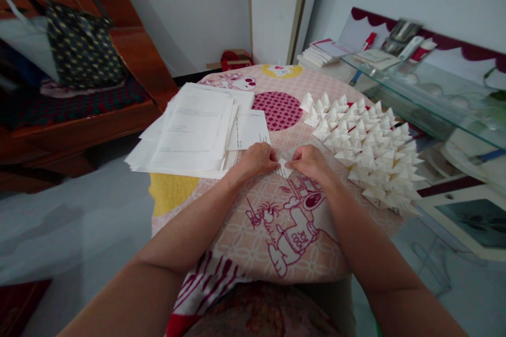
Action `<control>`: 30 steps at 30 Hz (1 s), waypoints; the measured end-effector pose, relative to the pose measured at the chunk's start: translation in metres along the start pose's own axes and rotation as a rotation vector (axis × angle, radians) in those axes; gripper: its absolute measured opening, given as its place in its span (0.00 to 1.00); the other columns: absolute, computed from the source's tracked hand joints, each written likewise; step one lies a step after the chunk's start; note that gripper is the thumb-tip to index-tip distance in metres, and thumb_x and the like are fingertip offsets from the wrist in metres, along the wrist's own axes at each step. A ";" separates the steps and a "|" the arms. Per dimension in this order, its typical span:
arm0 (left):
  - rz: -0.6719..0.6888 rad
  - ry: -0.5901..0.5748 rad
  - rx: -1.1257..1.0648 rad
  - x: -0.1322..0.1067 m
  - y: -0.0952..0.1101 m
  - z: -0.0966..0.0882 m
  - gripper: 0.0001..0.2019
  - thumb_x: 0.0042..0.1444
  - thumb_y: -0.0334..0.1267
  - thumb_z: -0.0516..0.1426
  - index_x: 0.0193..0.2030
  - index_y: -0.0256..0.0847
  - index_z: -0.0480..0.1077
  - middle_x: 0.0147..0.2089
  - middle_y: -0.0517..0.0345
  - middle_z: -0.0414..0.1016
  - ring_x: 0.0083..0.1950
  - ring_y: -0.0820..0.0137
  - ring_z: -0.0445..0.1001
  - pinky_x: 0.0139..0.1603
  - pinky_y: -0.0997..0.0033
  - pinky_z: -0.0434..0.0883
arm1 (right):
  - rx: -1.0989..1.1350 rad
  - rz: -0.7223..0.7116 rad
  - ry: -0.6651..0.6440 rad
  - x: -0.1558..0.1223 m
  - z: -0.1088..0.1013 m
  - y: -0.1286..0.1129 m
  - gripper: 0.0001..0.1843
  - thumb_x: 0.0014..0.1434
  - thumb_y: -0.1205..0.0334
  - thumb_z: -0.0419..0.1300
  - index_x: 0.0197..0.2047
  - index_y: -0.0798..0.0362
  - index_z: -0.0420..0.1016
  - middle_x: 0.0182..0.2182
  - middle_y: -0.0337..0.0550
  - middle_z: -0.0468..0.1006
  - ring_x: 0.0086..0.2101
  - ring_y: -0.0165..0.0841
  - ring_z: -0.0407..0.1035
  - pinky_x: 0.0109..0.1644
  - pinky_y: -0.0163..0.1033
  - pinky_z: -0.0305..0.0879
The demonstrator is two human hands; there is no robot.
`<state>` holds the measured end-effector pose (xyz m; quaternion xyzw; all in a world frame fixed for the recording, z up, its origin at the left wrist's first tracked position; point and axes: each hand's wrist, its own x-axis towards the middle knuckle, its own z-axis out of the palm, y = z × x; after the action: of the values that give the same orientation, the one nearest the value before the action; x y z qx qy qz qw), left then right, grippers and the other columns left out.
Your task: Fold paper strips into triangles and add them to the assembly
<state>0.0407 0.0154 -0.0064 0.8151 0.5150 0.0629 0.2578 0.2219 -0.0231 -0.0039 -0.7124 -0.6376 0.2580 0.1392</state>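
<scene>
A small folded piece of white printed paper (283, 169) is held between my two hands over the table. My left hand (261, 159) pinches its left side, while my right hand (310, 162) pinches its right side. Just beyond my left hand lies a stack of printed paper sheets (193, 126), with a smaller printed sheet (251, 129) sticking out from it. On the right, close to my right hand, stand rows of pointed folded paper pieces (359, 142). Fingertips cover parts of the paper's edges.
The round table wears a pink patterned tablecloth (253, 247). To the right are a glass shelf (427, 100) with cups and a pile of booklets (322, 52). A wooden bench (146, 63) at left carries a dark patterned bag (81, 45). A white framed panel (470, 221) stands low right.
</scene>
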 end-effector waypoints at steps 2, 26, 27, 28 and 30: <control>-0.004 0.009 0.011 -0.001 0.001 0.001 0.08 0.52 0.40 0.62 0.32 0.37 0.81 0.28 0.52 0.77 0.32 0.66 0.73 0.36 0.67 0.66 | -0.048 -0.015 0.025 0.001 0.002 -0.002 0.10 0.51 0.57 0.71 0.29 0.53 0.77 0.22 0.39 0.74 0.26 0.32 0.68 0.29 0.37 0.56; 0.256 -0.087 -0.212 -0.003 -0.020 -0.004 0.24 0.46 0.26 0.56 0.53 0.36 0.75 0.35 0.59 0.79 0.31 0.75 0.71 0.36 0.74 0.67 | 0.032 -0.037 0.017 0.002 0.003 0.005 0.07 0.49 0.63 0.70 0.26 0.52 0.76 0.20 0.36 0.72 0.24 0.30 0.65 0.28 0.36 0.55; 0.274 -0.073 -0.219 -0.002 -0.021 -0.002 0.23 0.49 0.27 0.56 0.53 0.37 0.75 0.36 0.59 0.79 0.31 0.74 0.71 0.37 0.74 0.67 | 0.040 -0.034 0.014 0.002 0.003 0.005 0.07 0.48 0.63 0.70 0.26 0.52 0.76 0.19 0.36 0.72 0.24 0.30 0.65 0.28 0.36 0.55; 0.277 -0.044 -0.215 -0.002 -0.020 0.000 0.20 0.51 0.29 0.56 0.52 0.37 0.76 0.36 0.58 0.79 0.32 0.74 0.71 0.37 0.73 0.67 | 0.047 -0.031 0.013 0.002 0.002 0.004 0.07 0.48 0.63 0.70 0.26 0.52 0.76 0.19 0.36 0.72 0.24 0.30 0.65 0.28 0.36 0.54; 0.256 0.026 -0.193 0.000 -0.016 0.005 0.15 0.55 0.33 0.58 0.49 0.38 0.77 0.36 0.57 0.78 0.33 0.73 0.72 0.38 0.71 0.67 | 0.058 -0.030 0.011 0.001 0.002 0.004 0.07 0.48 0.63 0.71 0.26 0.52 0.76 0.19 0.36 0.72 0.24 0.30 0.65 0.28 0.36 0.54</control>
<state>0.0297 0.0188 -0.0183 0.8446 0.4016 0.1550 0.3182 0.2244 -0.0229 -0.0083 -0.6997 -0.6398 0.2703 0.1670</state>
